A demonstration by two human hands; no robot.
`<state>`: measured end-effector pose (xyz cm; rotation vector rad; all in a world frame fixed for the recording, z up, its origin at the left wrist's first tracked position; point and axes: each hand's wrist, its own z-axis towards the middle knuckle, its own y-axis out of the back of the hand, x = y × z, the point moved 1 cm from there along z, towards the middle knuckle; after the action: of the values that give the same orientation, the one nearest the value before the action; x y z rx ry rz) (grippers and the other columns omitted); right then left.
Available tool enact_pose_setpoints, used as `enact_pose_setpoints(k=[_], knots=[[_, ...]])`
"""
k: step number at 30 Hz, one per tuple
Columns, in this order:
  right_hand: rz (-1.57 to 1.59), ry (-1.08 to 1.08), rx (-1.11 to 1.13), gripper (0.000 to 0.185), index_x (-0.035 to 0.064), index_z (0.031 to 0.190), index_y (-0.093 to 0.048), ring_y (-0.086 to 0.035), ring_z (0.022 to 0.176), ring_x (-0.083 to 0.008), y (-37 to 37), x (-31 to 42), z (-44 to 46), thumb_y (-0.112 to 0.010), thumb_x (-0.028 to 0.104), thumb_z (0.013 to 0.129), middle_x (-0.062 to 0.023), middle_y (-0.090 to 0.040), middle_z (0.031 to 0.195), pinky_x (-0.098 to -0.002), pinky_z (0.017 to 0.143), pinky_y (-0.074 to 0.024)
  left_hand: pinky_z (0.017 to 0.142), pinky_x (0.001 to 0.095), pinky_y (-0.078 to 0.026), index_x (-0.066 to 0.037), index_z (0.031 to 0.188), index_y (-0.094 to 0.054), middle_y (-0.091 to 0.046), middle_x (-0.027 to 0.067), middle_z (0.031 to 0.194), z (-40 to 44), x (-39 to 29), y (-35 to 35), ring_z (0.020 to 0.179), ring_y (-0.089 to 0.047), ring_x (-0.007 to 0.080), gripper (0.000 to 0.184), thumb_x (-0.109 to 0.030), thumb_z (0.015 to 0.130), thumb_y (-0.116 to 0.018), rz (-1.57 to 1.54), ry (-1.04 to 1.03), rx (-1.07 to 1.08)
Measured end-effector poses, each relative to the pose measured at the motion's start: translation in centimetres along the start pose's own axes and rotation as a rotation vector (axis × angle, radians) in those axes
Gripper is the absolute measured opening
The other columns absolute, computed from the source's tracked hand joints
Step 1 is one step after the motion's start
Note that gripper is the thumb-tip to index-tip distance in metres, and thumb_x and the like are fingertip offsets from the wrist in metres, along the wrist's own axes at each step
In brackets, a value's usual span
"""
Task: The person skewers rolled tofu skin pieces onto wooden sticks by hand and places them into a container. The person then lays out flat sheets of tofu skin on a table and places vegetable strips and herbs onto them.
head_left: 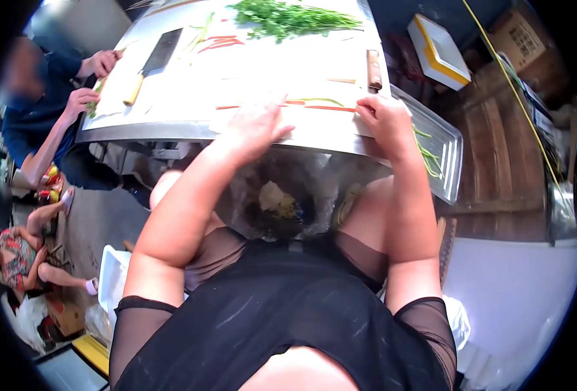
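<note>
Long thin strips, an orange-red strip [331, 108] and a green one [324, 101], lie crosswise near the front edge of the white tabletop [288, 65]. My left hand [256, 127] rests over their left part, palm down with the fingers apart. At their right end my right hand [385, 120] has its fingers pinched together; the orange-red strip reaches its fingertips. Just beyond that hand is a brown wooden handle [374, 70]. Leafy green herbs [288, 18] and several red strips [222, 43] lie farther back. Glare washes out much of the surface.
A cleaver [162, 52] lies at the table's left, near a co-worker's hands [89, 98] holding greens. A metal tray [448, 156] with green stalks adjoins the right edge. Below the front edge hangs a plastic-lined bin [279, 202]. Another person [24, 257] sits far left.
</note>
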<state>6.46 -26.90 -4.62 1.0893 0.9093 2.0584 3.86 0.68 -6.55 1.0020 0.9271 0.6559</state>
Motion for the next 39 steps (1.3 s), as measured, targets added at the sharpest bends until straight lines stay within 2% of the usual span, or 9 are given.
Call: enact_pose_setpoints(k=[8, 16, 18, 22, 25, 26, 28, 31, 39], knots=[[-0.304, 0.018, -0.038, 0.012, 0.0111, 0.082, -0.072, -0.063, 0.083, -0.0273, -0.8, -0.2, 0.0, -0.063, 0.019, 0.082, -0.0069, -0.065, 0.082, -0.0406, 0.075, -0.0488, 0.117, 0.0398, -0.024, -0.002, 0.141, -0.043, -0.040, 0.0202, 0.147, -0.1, 0.1, -0.2, 0.140, -0.033, 0.0321, 0.061, -0.040, 0.095, -0.055, 0.093, -0.017, 0.056], [-0.308, -0.080, 0.015, 0.017, 0.0057, 0.091, -0.068, -0.063, 0.088, -0.0309, -1.8, -0.5, 0.1, -0.059, 0.019, 0.085, -0.0136, -0.066, 0.091, -0.0423, 0.080, -0.0494, 0.118, 0.0410, -0.020, -0.001, 0.140, -0.044, -0.039, 0.0199, 0.148, -0.1, 0.6, -0.8, 0.141, -0.031, 0.0316, 0.061, -0.044, 0.097, -0.049, 0.132, -0.034, 0.042], [-0.130, -0.186, -0.141, 0.019, 0.0037, 0.094, -0.068, -0.063, 0.090, -0.0331, -1.7, -1.1, 0.0, -0.058, 0.018, 0.088, -0.0160, -0.067, 0.094, -0.0399, 0.081, -0.0499, 0.118, 0.0409, -0.021, -0.001, 0.140, -0.044, -0.039, 0.0206, 0.148, -0.2, 0.5, -0.7, 0.141, -0.031, 0.0320, 0.060, -0.043, 0.097, -0.049, 0.105, -0.030, 0.046], [0.256, -0.246, -0.374, 0.022, 0.0017, 0.107, -0.069, -0.059, 0.072, -0.0118, 1.4, -0.6, -0.1, -0.070, 0.011, 0.088, -0.0048, -0.067, 0.085, -0.0277, 0.065, -0.0480, 0.118, 0.0407, -0.020, -0.001, 0.140, -0.044, -0.039, 0.0211, 0.148, -0.1, 0.8, -1.0, 0.141, -0.031, 0.0322, 0.060, -0.043, 0.097, -0.049, 0.130, -0.041, 0.046], [0.088, -0.150, -0.537, 0.026, 0.0003, 0.110, -0.069, -0.062, 0.083, -0.0111, 5.5, -2.4, -0.4, -0.072, 0.008, 0.085, -0.0053, -0.069, 0.094, -0.0246, 0.075, -0.0499, 0.117, 0.0445, -0.022, 0.001, 0.139, -0.043, -0.040, 0.0224, 0.146, -0.2, 0.8, -1.0, 0.141, -0.031, 0.0339, 0.062, -0.043, 0.096, -0.049, 0.051, -0.063, 0.001], [0.037, -0.201, -0.531, 0.025, 0.0029, 0.106, -0.071, -0.067, 0.086, -0.0211, 6.7, -3.8, -0.7, -0.072, 0.013, 0.083, -0.0113, -0.069, 0.095, -0.0310, 0.081, -0.0520, 0.115, 0.0452, -0.025, 0.001, 0.138, -0.045, -0.042, 0.0237, 0.143, -0.2, 0.6, -0.7, 0.137, -0.035, 0.0363, 0.060, -0.041, 0.095, -0.052, 0.054, -0.072, 0.005], [-0.340, -0.347, -0.252, 0.028, 0.0041, 0.106, -0.071, -0.066, 0.094, -0.0284, 8.0, -11.5, -1.8, -0.071, 0.018, 0.082, -0.0143, -0.069, 0.102, -0.0368, 0.087, -0.0512, 0.110, 0.0475, -0.032, 0.001, 0.133, -0.048, -0.046, 0.0266, 0.136, -0.1, 0.5, -0.5, 0.127, -0.043, 0.0410, 0.056, -0.036, 0.092, -0.058, 0.061, -0.114, -0.016], [-0.542, -0.120, -0.353, 0.030, 0.0059, 0.106, -0.072, -0.063, 0.102, -0.0321, 8.2, -9.1, 1.5, -0.070, 0.021, 0.081, -0.0159, -0.068, 0.108, -0.0400, 0.091, -0.0491, 0.110, 0.0471, -0.032, 0.001, 0.132, -0.049, -0.046, 0.0264, 0.136, -0.1, 0.6, -0.4, 0.127, -0.043, 0.0406, 0.055, -0.036, 0.092, -0.058, 0.038, -0.099, -0.032], [-0.253, 0.115, 0.029, 0.015, 0.0101, 0.092, -0.074, -0.064, 0.092, -0.0311, -3.2, -1.4, 16.8, -0.068, 0.019, 0.082, -0.0121, -0.069, 0.097, -0.0407, 0.081, -0.0510, 0.113, 0.0515, -0.026, -0.004, 0.138, -0.045, -0.040, 0.0229, 0.143, -0.3, 0.2, -0.9, 0.134, -0.038, 0.0359, 0.057, -0.035, 0.091, -0.059, 0.102, -0.146, -0.091]])
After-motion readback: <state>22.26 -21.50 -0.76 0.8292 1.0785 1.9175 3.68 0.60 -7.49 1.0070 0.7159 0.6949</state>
